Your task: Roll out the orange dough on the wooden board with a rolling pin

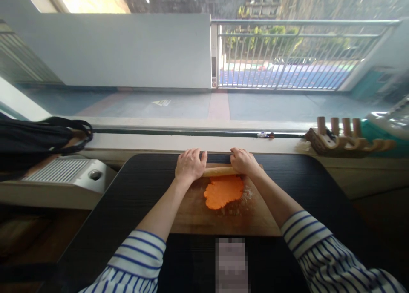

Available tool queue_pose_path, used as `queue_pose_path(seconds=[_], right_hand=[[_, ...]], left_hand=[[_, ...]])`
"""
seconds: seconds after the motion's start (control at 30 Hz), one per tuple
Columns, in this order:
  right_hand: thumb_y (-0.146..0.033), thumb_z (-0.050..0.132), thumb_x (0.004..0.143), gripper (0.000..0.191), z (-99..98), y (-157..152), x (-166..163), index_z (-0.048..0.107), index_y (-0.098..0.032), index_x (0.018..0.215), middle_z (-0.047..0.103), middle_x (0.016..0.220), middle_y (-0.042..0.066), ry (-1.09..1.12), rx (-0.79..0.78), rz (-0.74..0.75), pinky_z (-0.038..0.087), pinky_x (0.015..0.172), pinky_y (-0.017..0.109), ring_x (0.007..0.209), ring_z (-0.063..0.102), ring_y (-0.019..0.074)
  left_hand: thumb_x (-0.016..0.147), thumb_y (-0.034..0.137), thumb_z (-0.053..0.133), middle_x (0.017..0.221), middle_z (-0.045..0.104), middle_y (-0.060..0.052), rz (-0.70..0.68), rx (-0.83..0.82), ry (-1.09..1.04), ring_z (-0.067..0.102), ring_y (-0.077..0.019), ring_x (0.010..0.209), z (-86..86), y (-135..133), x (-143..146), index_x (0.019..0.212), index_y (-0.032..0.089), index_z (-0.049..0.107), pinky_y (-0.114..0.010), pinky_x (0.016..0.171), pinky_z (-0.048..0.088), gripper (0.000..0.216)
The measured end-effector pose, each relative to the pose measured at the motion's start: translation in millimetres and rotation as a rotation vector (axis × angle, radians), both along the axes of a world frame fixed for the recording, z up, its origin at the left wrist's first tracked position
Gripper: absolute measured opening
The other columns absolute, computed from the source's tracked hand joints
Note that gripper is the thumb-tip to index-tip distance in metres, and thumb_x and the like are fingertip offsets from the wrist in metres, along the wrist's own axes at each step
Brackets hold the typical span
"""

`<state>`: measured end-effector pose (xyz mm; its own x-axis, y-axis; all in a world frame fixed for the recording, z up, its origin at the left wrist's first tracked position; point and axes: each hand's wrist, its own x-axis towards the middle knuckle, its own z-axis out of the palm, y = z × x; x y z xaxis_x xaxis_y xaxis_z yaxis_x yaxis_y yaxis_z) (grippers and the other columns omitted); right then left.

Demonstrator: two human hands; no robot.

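At the far left of the frame, a black bag [35, 139] is lying above a white appliance [68, 173]. At centre, a wooden rolling pin [219, 171] is being pressed by the left hand [190, 165], laid palm-down with fingers curled over its left end, and by the right hand [243, 161], curled over its right end. Just below the pin, flattened orange dough [223, 192] is lying on a wooden board [204, 218], which is being borne by a black table [128, 191]. At the right, a wooden rack [345, 139] is standing on the sill.
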<state>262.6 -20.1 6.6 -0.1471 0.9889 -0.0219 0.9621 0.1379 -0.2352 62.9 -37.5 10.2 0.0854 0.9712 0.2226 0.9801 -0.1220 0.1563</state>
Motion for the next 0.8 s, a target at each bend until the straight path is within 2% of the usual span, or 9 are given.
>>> queue_pose_path(seconds=[0.13,0.33,0.57,0.7,0.8], right_hand=[[-0.024,0.035,0.09,0.038,1.9,-9.0,0.0,0.056,-0.022,0.121,0.061,0.124,0.009,-0.009,0.023,0.009,0.037,0.097,0.037,0.116,0.053,0.0234],[-0.025,0.032,0.093,0.039,-0.8,-32.7,1.9,0.053,-0.022,0.125,0.057,0.13,0.009,-0.013,0.174,0.073,0.031,0.103,0.039,0.124,0.045,0.0213],[-0.029,0.028,0.096,0.044,-4.8,-60.4,3.6,0.049,-0.017,0.132,0.049,0.14,0.011,-0.012,0.192,0.085,0.026,0.108,0.047,0.132,0.038,0.0231],[-0.029,0.025,0.096,0.045,-6.4,-77.2,3.1,0.049,-0.016,0.132,0.048,0.141,0.011,-0.017,0.221,0.074,0.021,0.11,0.048,0.133,0.037,0.0241],[-0.029,0.025,0.096,0.045,-6.9,-78.8,2.6,0.05,-0.016,0.131,0.048,0.141,0.011,-0.023,0.236,0.056,0.019,0.111,0.047,0.133,0.036,0.0237]], left_hand=[[0.095,0.048,0.021,0.118,0.065,-0.01,0.01,-0.012,0.009,0.055,-0.025,0.114,1.7,-7.5,1.1,0.113,0.021,0.061,-0.042,0.095,0.041,0.052],[0.094,0.051,0.021,0.13,0.058,-0.011,-0.003,-0.03,0.067,0.047,-0.0263,0.124,-0.4,-20.1,1.8,0.123,0.02,0.056,-0.045,0.1,0.037,0.055],[0.093,0.051,0.021,0.139,0.049,-0.016,-0.013,-0.15,0.118,0.039,-0.0293,0.132,1.9,-36.7,2.8,0.13,0.018,0.051,-0.052,0.105,0.03,0.058],[0.094,0.049,0.021,0.139,0.049,-0.015,-0.032,-0.149,0.164,0.038,-0.029,0.133,2.3,-42.5,3.8,0.13,0.02,0.053,-0.053,0.107,0.027,0.056],[0.094,0.047,0.02,0.137,0.052,-0.014,-0.044,-0.124,0.19,0.041,-0.0288,0.131,1.7,-41.3,4.5,0.129,0.02,0.053,-0.052,0.106,0.029,0.055]])
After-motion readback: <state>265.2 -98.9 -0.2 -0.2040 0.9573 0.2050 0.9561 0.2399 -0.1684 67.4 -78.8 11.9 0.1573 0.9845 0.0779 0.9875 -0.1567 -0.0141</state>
